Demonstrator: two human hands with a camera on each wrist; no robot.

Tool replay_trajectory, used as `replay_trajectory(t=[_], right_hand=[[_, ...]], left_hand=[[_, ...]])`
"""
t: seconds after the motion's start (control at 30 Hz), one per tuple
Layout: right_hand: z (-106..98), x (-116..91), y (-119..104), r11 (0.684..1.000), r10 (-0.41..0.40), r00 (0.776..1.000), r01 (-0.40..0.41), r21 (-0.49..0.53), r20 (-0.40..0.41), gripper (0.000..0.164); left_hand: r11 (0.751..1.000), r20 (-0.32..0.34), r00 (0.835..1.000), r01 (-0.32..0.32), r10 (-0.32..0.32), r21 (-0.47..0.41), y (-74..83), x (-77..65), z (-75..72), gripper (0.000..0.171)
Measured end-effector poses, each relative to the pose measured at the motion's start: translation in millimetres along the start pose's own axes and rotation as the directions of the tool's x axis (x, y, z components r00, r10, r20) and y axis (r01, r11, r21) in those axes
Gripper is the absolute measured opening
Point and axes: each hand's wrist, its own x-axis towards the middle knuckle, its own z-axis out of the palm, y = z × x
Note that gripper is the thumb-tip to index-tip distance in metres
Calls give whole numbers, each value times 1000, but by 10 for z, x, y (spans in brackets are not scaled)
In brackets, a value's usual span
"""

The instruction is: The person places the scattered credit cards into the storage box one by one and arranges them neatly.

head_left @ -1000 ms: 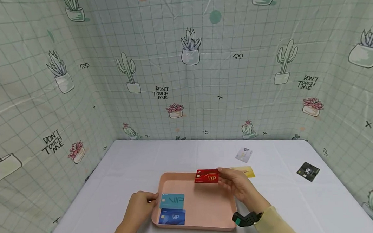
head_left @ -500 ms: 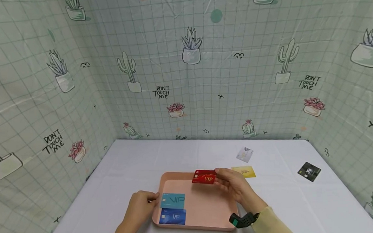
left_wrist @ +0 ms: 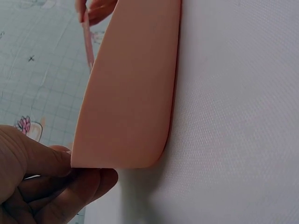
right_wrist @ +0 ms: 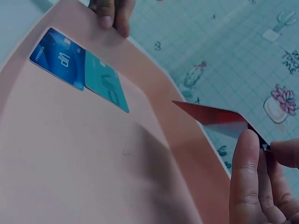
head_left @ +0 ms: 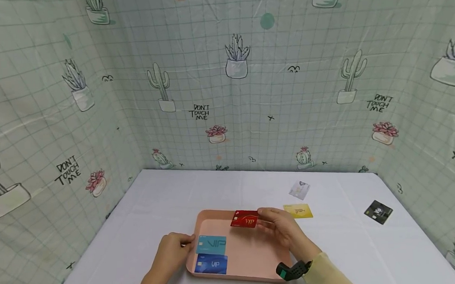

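Note:
A pink tray (head_left: 256, 255) lies on the white table, with a teal VIP card (head_left: 211, 245) and a blue VIP card (head_left: 211, 264) side by side at its left end. My left hand (head_left: 173, 253) pinches the tray's left rim; the left wrist view shows the thumb and fingers (left_wrist: 88, 191) at the rim's edge. Over the tray's far side, my right hand (head_left: 282, 228) holds a red VIP card (head_left: 244, 218) by its right end. In the right wrist view the red card (right_wrist: 215, 117) hangs tilted above the tray, with a shadow below it.
Beyond the right hand lies a yellow card (head_left: 299, 210), and a silver-grey card (head_left: 300, 190) is farther back. A black VIP card (head_left: 378, 212) rests near the table's right edge. Cactus-print cloth (head_left: 248, 98) walls off the back and both sides.
My right hand has shifted left over the tray with the red card, which now hangs slightly lower in view. The left hand stays on the rim.

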Motion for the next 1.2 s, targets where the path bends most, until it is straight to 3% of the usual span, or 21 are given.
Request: replay_trajectory(t=[0.73, 1.2], right_hand=[[173, 60, 132, 997, 29, 1000, -29, -69, 9, 49], [251, 87, 227, 999, 53, 999, -53, 9, 6, 41]], left_hand=[[1000, -14, 1000, -9, 8, -17, -12, -29, -4, 18], [1000, -23, 1000, -12, 11, -28, 12, -42, -10, 18]])
